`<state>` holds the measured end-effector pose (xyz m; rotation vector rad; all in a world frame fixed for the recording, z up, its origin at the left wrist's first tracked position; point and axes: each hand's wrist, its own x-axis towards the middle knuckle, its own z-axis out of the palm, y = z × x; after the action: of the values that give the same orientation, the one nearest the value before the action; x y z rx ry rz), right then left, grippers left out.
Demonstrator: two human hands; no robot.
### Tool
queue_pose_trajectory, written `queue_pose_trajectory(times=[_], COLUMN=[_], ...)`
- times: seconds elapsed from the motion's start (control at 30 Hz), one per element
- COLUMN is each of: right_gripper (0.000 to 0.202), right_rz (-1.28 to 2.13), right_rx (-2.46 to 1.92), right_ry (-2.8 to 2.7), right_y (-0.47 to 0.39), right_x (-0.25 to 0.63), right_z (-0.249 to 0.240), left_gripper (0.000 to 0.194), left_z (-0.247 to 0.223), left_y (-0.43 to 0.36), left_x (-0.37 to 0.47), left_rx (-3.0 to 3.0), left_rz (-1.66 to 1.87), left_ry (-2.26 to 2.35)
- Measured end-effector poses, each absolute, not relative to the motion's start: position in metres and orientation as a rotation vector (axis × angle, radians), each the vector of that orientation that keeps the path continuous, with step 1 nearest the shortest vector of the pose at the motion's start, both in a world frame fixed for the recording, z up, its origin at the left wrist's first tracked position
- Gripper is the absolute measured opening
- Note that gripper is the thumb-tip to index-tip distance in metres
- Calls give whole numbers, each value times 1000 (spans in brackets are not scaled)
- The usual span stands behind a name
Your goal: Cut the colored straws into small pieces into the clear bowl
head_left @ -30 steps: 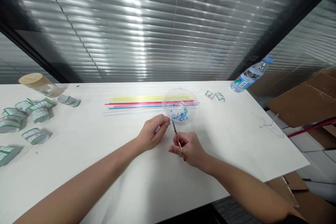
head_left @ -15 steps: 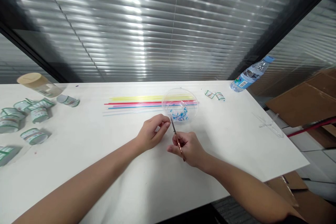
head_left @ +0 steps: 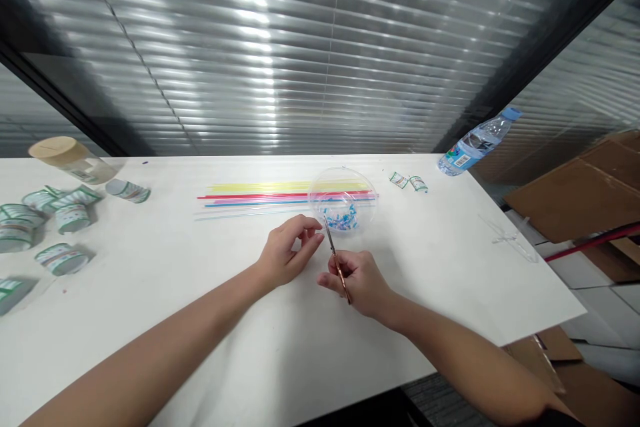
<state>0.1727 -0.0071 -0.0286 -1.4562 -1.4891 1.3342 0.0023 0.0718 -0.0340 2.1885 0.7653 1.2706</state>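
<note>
In my right hand [head_left: 357, 280] is a pair of scissors [head_left: 336, 265] with copper-coloured handles, its blades pointing away from me and looking closed. The blade tips reach the near rim of a clear plastic bowl [head_left: 369, 219]. Small blue, white and purplish cut pieces [head_left: 343, 219] lie in the bowl. Just left of the blades, my left hand [head_left: 290, 250] has thumb and index finger slightly apart, with nothing visible between them. Long thin straws [head_left: 250, 200] in yellow, red, pink, blue and clear lie behind my left hand and run across behind the bowl.
Several crumpled green-and-white paper packets [head_left: 73, 217] and a jar with a tan lid [head_left: 73, 159] are at the left. Two small wrappers [head_left: 419, 183] lie right of the bowl. A water bottle [head_left: 477, 143] stands near the table's right edge, cardboard boxes [head_left: 575, 193] beyond.
My left thumb and index finger have parted a little; before, they were pinched on something tiny. My right hand and the scissors are almost unmoved.
</note>
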Motion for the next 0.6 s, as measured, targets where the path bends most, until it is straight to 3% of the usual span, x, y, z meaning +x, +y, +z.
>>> queue_pose_trajectory(times=[0.6], right_gripper=[57], right_rz=[1324], right_rx=[-1478], right_ry=[-1495], right_y=[-7], right_x=[173], right_z=[-31], left_gripper=[5], left_z=[-37], left_y=[72], left_x=[3], left_rx=[2195], left_rz=[1250], left_ry=[773])
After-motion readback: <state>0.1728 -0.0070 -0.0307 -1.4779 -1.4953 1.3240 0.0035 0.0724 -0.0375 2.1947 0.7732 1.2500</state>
